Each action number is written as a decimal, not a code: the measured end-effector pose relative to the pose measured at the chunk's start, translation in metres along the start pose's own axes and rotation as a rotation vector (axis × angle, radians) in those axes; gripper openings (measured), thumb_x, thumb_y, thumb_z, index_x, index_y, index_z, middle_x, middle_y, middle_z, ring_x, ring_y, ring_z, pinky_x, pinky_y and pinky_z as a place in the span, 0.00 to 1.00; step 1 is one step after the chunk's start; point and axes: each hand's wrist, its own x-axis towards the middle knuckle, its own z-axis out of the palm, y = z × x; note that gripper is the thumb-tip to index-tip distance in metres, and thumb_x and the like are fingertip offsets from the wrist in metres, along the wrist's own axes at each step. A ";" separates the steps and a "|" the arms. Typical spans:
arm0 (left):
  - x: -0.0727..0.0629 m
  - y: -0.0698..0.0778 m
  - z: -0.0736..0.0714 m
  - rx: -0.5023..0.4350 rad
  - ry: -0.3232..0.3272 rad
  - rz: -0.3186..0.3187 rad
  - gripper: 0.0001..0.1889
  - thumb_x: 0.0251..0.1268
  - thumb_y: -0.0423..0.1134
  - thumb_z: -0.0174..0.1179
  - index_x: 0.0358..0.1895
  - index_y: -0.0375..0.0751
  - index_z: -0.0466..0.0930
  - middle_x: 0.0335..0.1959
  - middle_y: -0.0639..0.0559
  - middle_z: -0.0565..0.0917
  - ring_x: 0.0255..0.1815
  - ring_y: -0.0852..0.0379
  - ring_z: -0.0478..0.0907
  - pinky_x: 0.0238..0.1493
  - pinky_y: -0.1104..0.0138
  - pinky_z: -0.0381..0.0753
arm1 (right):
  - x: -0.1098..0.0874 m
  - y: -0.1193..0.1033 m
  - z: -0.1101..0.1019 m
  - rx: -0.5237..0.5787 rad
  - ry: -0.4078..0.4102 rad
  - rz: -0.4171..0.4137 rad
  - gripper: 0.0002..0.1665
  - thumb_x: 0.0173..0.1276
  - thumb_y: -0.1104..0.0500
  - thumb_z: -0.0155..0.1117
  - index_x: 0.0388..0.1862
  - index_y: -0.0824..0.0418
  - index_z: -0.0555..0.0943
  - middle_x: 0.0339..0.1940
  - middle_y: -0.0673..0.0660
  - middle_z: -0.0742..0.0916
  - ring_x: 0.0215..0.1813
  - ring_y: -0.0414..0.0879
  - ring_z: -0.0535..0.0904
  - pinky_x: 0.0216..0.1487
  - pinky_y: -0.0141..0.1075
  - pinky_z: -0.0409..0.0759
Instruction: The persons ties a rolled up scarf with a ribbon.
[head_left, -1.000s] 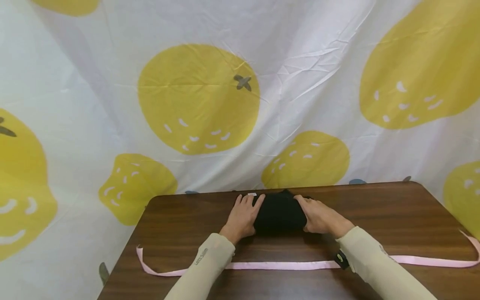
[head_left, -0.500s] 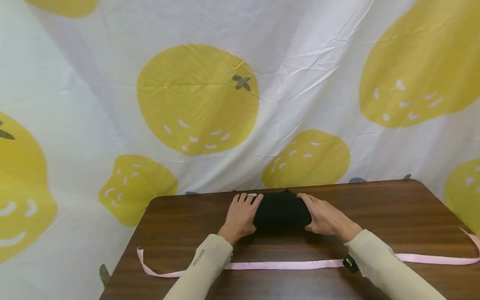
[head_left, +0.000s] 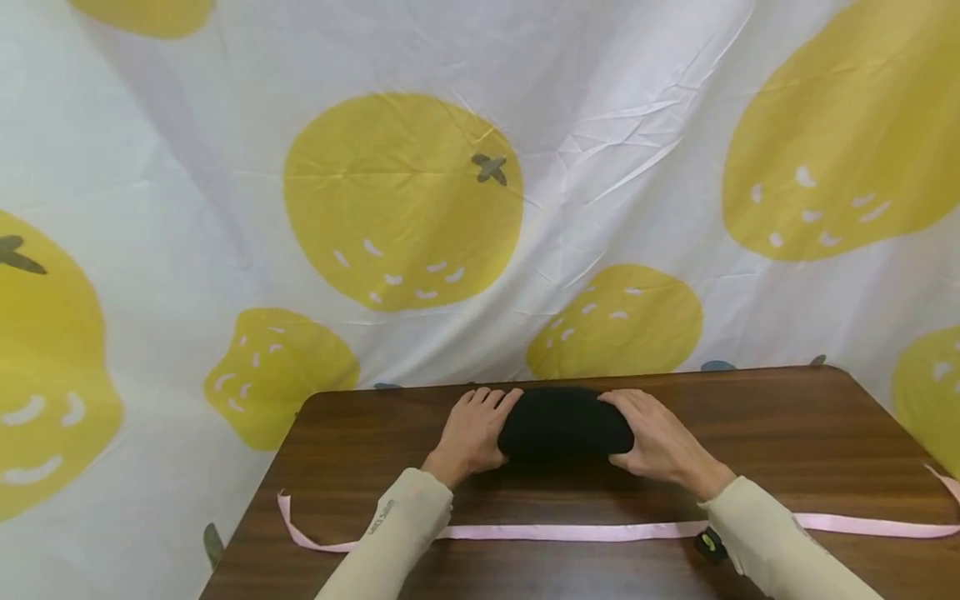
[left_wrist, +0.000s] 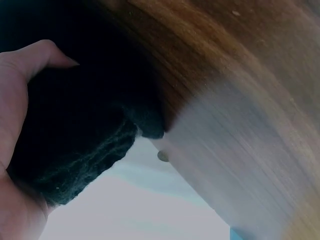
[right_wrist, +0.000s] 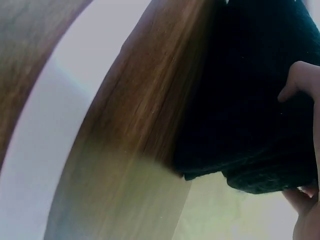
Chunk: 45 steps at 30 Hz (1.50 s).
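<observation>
A thick bundle of folded black cloth is held between both hands near the back of the table. My left hand grips its left end, fingers over the top and thumb at the front. At the right end, my right hand holds it in a matching grip. Layered, fuzzy fabric edges show on the cloth in the left wrist view, with the left thumb bent against its dark face. In the right wrist view, the right thumb presses the cloth the same way.
A long pink ribbon lies across the brown wooden table in front of the bundle, passing beneath both forearms. Its ends curl up at left and right. Behind the table hangs a white curtain printed with yellow fruit.
Both hands have moved apart, and the black bundle between them shows wider and more rounded. A small white tag near the left fingers is no longer in sight.
</observation>
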 end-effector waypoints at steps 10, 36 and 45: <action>-0.006 -0.009 -0.004 -0.074 0.087 0.053 0.54 0.41 0.60 0.77 0.75 0.51 0.58 0.64 0.54 0.75 0.65 0.53 0.71 0.68 0.58 0.69 | 0.001 -0.009 -0.009 0.015 0.115 -0.105 0.50 0.28 0.57 0.84 0.56 0.66 0.76 0.54 0.63 0.83 0.63 0.64 0.73 0.69 0.60 0.56; -0.012 -0.023 -0.019 -0.153 0.222 0.140 0.56 0.34 0.58 0.81 0.73 0.50 0.63 0.61 0.55 0.78 0.62 0.53 0.73 0.64 0.58 0.72 | 0.003 -0.032 -0.042 0.150 0.104 -0.169 0.51 0.33 0.58 0.81 0.61 0.67 0.71 0.57 0.58 0.79 0.58 0.50 0.75 0.64 0.28 0.64; -0.012 -0.028 -0.021 -0.220 0.254 0.151 0.54 0.36 0.56 0.80 0.73 0.52 0.63 0.62 0.55 0.77 0.63 0.54 0.73 0.62 0.58 0.75 | 0.004 -0.047 -0.054 0.100 0.087 -0.215 0.58 0.30 0.60 0.86 0.64 0.68 0.68 0.62 0.64 0.75 0.61 0.55 0.72 0.69 0.21 0.54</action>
